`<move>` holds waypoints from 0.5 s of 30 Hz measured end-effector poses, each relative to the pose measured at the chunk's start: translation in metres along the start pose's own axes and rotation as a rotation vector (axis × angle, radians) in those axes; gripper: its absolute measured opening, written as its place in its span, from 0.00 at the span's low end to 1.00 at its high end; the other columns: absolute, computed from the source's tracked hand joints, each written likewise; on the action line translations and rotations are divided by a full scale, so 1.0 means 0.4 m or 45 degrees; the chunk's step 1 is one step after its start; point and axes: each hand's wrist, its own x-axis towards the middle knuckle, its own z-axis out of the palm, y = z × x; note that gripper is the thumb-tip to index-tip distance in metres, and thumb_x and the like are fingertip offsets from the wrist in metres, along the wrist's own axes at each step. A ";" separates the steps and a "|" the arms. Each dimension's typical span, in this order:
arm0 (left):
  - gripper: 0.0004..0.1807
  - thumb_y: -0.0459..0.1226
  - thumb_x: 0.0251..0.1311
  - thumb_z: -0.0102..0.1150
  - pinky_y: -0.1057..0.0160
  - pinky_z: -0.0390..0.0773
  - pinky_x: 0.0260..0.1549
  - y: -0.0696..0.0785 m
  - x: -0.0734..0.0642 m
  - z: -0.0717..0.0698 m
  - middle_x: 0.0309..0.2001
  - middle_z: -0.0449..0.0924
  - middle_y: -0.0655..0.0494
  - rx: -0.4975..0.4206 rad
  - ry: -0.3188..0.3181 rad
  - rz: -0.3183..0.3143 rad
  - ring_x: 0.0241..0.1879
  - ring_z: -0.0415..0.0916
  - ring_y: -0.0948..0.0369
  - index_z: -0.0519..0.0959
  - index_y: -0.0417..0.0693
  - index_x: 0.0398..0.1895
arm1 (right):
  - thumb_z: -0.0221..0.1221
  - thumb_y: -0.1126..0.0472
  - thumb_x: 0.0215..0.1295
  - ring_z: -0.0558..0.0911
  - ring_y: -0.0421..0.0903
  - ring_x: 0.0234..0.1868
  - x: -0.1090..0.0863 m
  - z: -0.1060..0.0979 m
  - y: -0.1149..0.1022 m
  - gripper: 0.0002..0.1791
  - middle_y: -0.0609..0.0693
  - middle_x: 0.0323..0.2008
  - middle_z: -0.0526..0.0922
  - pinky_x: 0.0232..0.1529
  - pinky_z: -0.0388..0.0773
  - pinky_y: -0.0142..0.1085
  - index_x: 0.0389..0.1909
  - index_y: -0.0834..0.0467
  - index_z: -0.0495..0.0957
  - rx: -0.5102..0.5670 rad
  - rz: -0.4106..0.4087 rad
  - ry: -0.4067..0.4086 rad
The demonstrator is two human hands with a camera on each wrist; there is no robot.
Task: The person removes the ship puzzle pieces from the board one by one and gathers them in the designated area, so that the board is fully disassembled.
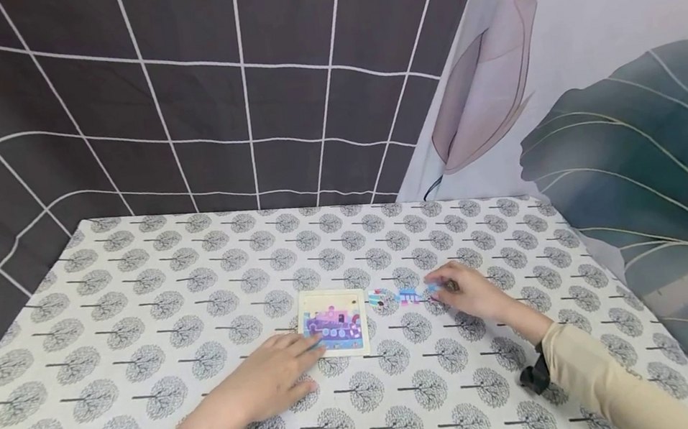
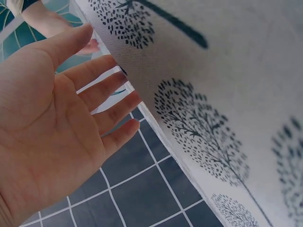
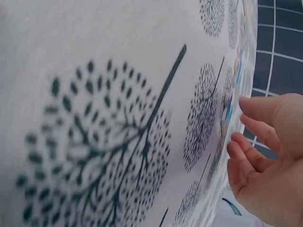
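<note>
A small square puzzle board [image 1: 336, 353] with a pale frame and a purple and pink picture lies on the table. My left hand [image 1: 277, 375] rests at its lower left edge, fingertips over the frame; in the left wrist view that hand [image 2: 71, 113] has its fingers extended and apart. To the right of the board lie a striped multicoloured puzzle piece [image 1: 376, 299] and a blue puzzle piece with pink bits [image 1: 408, 296]. My right hand [image 1: 468, 291] pinches another small blue puzzle piece [image 1: 433, 287] between thumb and forefinger, close over the cloth. Its fingers partly hide that piece.
A white cloth with a grey tree print [image 1: 201, 320] covers the table. Behind it hangs a dark curtain with a white grid [image 1: 192, 104]. A pale curtain with large leaves [image 1: 636, 154] hangs on the right.
</note>
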 end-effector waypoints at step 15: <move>0.29 0.48 0.63 0.50 0.48 0.57 0.66 -0.004 -0.004 0.003 0.69 0.59 0.50 0.011 -0.048 -0.017 0.66 0.59 0.48 0.66 0.45 0.65 | 0.65 0.59 0.55 0.79 0.51 0.43 0.058 0.052 -0.077 0.23 0.53 0.46 0.79 0.44 0.80 0.43 0.53 0.58 0.76 0.055 -0.127 0.108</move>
